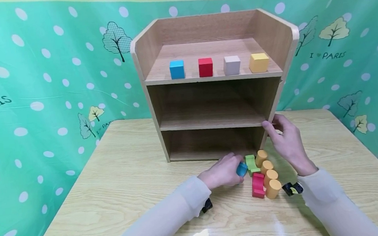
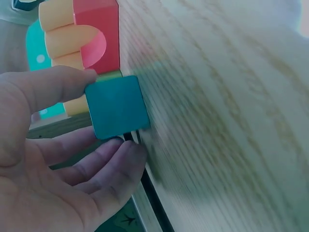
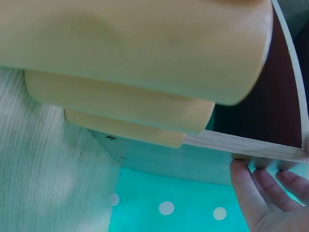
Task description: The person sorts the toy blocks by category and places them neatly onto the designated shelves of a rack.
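My left hand (image 1: 227, 169) pinches a blue block (image 2: 118, 107) between thumb and fingers, low over the table in front of the shelf; a square face shows in the left wrist view. Right beside it are a green notched block (image 1: 251, 164) and a red notched block (image 1: 258, 185). A row of several yellow cylinders (image 1: 270, 176) stands along their right side. My right hand (image 1: 287, 138) grips the right side panel of the wooden shelf (image 1: 210, 127), thumb at the front edge. In the right wrist view its fingertips (image 3: 239, 166) press the panel's outer face.
Along the shelf's top board stand a blue cube (image 1: 177, 70), a red cube (image 1: 206, 67), a grey cube (image 1: 232, 65) and a yellow cube (image 1: 259, 63). The shelf sits at the back of a light wooden table (image 1: 112, 180). A green dotted cloth (image 1: 50, 82) hangs behind.
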The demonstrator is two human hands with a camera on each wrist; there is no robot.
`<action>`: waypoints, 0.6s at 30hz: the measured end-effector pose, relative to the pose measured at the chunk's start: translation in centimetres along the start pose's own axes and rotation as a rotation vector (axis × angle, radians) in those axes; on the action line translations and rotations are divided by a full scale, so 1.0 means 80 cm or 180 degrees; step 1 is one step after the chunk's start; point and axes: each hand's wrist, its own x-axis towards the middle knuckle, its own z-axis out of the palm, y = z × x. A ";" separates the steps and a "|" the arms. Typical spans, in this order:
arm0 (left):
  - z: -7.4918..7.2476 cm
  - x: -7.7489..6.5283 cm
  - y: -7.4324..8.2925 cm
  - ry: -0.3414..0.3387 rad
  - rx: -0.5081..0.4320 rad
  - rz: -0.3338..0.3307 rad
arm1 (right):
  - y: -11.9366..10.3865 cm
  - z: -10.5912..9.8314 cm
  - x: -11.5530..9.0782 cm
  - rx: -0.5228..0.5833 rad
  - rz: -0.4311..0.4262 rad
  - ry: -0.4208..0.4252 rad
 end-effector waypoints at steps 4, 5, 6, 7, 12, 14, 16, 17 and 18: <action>-0.001 0.000 -0.003 -0.0030 -0.0016 0.0025 | 0.000 0.000 0.000 0.0013 0.0004 0.0005; -0.001 0.000 -0.003 -0.0045 -0.0025 0.0018 | 0.001 0.000 0.000 0.0015 0.0004 0.0006; 0.000 0.000 -0.004 -0.0054 -0.0014 0.0015 | 0.001 0.000 0.000 0.0018 0.0004 0.0007; 0.000 0.000 -0.004 -0.0058 -0.0005 0.0012 | 0.001 0.000 -0.001 0.0024 0.0011 0.0009; 0.001 0.000 -0.007 -0.0063 0.0024 -0.0010 | 0.000 0.000 -0.001 0.0036 0.0011 0.0013; -0.001 -0.002 -0.008 -0.0080 0.0015 -0.0025 | 0.000 0.000 0.000 0.0037 0.0006 0.0013; -0.003 -0.004 -0.010 -0.0099 0.0019 -0.0020 | 0.000 0.000 0.000 0.0048 0.0011 0.0003; -0.004 -0.004 -0.011 -0.0102 0.0021 -0.0008 | 0.000 -0.001 0.000 0.0049 0.0011 -0.0001; -0.004 -0.004 -0.012 -0.0096 0.0028 0.0013 | 0.000 -0.001 0.001 0.0051 0.0008 -0.0001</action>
